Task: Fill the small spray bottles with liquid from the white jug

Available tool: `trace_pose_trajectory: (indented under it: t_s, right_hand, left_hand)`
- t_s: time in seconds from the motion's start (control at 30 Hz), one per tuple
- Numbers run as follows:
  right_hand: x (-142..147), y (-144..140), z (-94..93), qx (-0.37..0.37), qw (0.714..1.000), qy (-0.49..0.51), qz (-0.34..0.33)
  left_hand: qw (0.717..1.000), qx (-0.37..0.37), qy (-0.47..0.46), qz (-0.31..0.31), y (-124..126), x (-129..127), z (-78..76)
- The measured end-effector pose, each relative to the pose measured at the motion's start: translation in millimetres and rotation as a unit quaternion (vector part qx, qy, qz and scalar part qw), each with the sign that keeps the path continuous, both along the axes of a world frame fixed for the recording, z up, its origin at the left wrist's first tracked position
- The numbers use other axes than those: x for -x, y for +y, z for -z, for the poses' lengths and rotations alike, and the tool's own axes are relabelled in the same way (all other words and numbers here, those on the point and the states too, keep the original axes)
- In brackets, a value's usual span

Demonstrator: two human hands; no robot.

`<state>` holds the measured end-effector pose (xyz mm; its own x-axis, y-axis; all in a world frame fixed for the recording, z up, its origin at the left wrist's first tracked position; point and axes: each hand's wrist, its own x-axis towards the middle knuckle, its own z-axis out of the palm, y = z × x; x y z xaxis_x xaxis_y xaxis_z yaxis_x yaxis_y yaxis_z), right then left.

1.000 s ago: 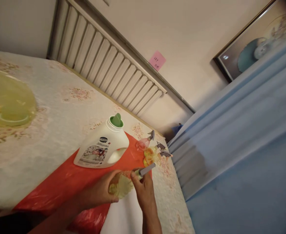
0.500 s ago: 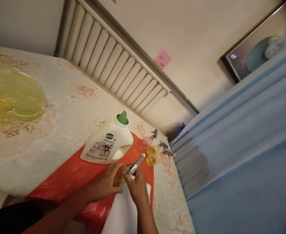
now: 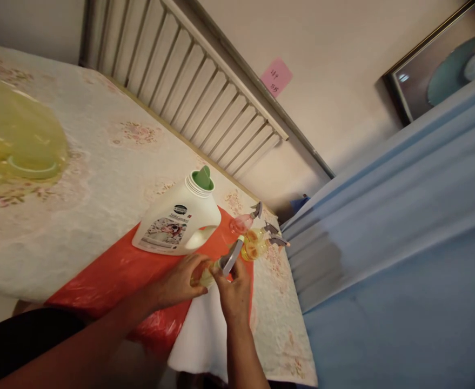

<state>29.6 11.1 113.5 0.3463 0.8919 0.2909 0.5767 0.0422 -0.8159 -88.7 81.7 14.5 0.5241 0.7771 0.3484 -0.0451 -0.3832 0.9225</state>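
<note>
My left hand (image 3: pixel 184 278) is wrapped round a small clear spray bottle (image 3: pixel 207 274) with yellowish contents, held above the white cloth. On its neck sits a grey trigger spray head (image 3: pixel 231 257), which the fingers of my right hand (image 3: pixel 233 286) grip. The bottle tilts, its nozzle pointing away to the upper right. Just beyond my hands stands a large white detergent jug (image 3: pixel 180 221), uncapped, with a green spout inside its mouth. A pink spray bottle (image 3: pixel 242 223) and yellow spray bottles (image 3: pixel 254 245) stand past my right hand.
A red plastic sheet (image 3: pixel 111 270) and a white cloth (image 3: pixel 202 340) lie on the flowered tablecloth (image 3: pixel 111 178). At far left is a yellow translucent bag-like thing (image 3: pixel 18 135). Behind the table runs a radiator (image 3: pixel 196 70); a blue curtain (image 3: pixel 383 243) hangs at right.
The view has shifted slightly, so the table things appear higher. Both hands keep hold of the spray bottle and its head; the right hand's fingers have turned a little around the head.
</note>
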Motion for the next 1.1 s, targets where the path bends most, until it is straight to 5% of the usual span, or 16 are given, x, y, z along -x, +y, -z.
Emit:
trace_pose_trajectory:
  t_s: [0.5, 0.8, 1.1]
  right_hand:
    - [-27, -12, -47.3, -0.108, 0.986, 0.099, 0.077]
    - [-37, -21, -45.4, -0.21, 0.955, 0.166, 0.129]
    - [-40, -25, -47.2, -0.201, 0.951, 0.207, 0.11]
  left_hand:
    - [0.999, 0.049, -0.007, 0.008, -2, 3, -2.8]
    - [0.999, 0.051, 0.01, 0.005, -1, 3, -4.5]
    - [0.998, 0.055, 0.036, 0.017, -2, 7, -16.6]
